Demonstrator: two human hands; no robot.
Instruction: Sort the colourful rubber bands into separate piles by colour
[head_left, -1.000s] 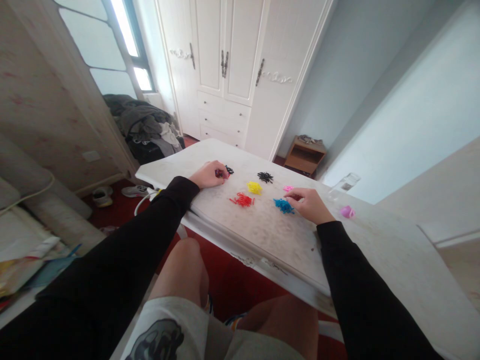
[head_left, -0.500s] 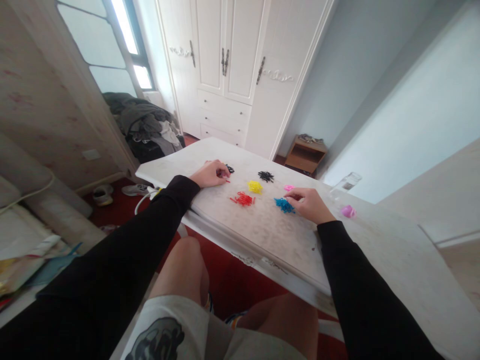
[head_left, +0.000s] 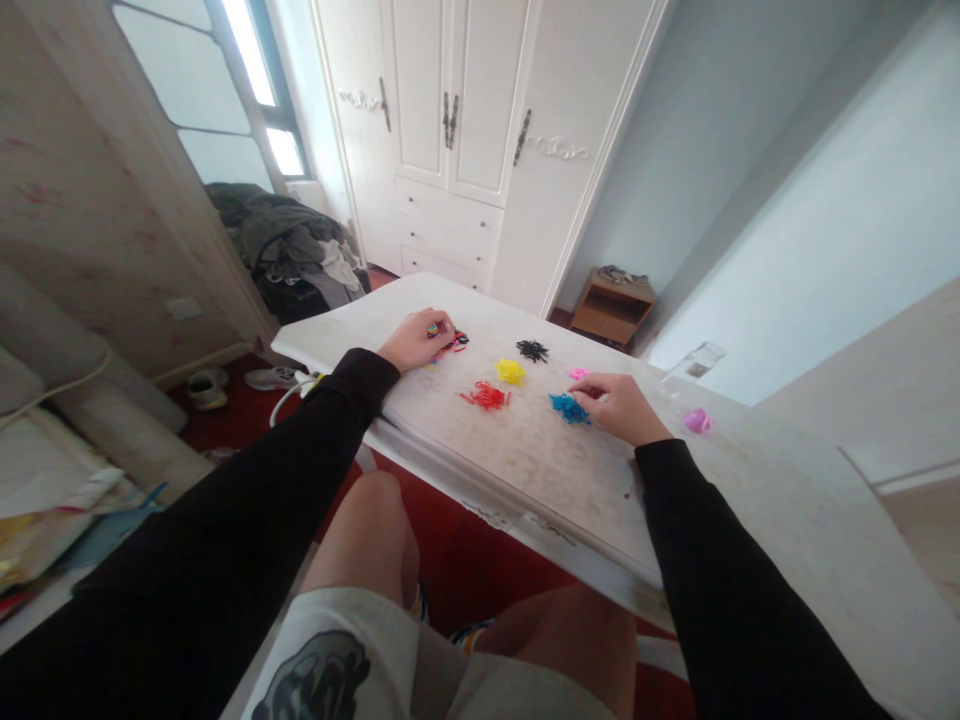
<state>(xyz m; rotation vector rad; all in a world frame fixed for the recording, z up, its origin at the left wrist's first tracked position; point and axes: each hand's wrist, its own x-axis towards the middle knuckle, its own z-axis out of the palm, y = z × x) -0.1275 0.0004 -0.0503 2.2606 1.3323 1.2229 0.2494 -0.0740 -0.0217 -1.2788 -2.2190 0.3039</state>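
My left hand [head_left: 420,340] curls over a mixed-colour pile [head_left: 459,342] of small thin pieces that look like bands or strips, partly hidden by its fingers. Its fingertips are bent together; what they hold is too small to name. My right hand [head_left: 621,408] rests on the table with thumb and fingers pinched at the edge of the blue pile [head_left: 570,408], and anything between them is hidden. Between the hands lie a red pile [head_left: 489,396], a yellow pile [head_left: 511,372] and a black pile [head_left: 532,350]. A small pink pile [head_left: 578,373] sits just beyond my right hand.
The white table [head_left: 525,470] spans the front. To the right stand a clear container [head_left: 697,362] and a pink-purple lump [head_left: 697,421]. A white cable [head_left: 281,405] hangs at the left edge. Behind are a white wardrobe [head_left: 480,120] and a small wooden cabinet [head_left: 611,310].
My left hand has shifted slightly back and its fingers have lifted and turned, showing more of the mixed pile. My right hand stays almost still beside the blue pile.
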